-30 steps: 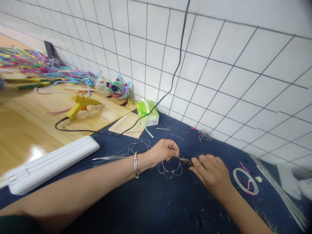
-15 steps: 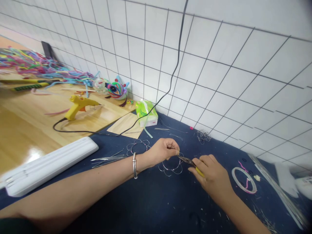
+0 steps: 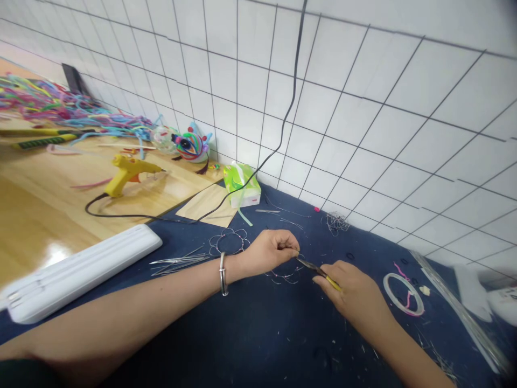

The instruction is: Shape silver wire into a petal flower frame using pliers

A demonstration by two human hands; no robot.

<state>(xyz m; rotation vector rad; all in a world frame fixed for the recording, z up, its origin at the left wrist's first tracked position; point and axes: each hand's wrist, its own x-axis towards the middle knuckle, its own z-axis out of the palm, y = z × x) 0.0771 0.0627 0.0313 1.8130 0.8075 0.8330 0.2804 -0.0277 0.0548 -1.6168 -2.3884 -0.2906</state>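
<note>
My left hand (image 3: 277,250) is closed in a pinch on a flower-shaped wire ring (image 3: 285,278), whose thin loops hang below the fingers. My right hand (image 3: 349,283) wraps round yellow-handled pliers (image 3: 332,282). The dark jaws of the pliers meet the wire right at my left fingertips; whether they grip it is too small to tell. A second wire flower (image 3: 229,241) lies on the dark blue mat, just behind my left wrist. Several straight wire pieces (image 3: 177,263) rest beside my left forearm.
A white lamp-like bar (image 3: 84,275) lies at left, near a yellow glue gun (image 3: 125,175) whose cord crosses upward. Behind my hands stand a green tissue pack (image 3: 241,186) and a wire tangle (image 3: 337,222). A tape ring (image 3: 386,288) and long wires (image 3: 460,310) are at right.
The wire ring has tilted, so it looks flatter below my left fingers. The pliers have turned slightly in my right hand. My left hand has barely moved.
</note>
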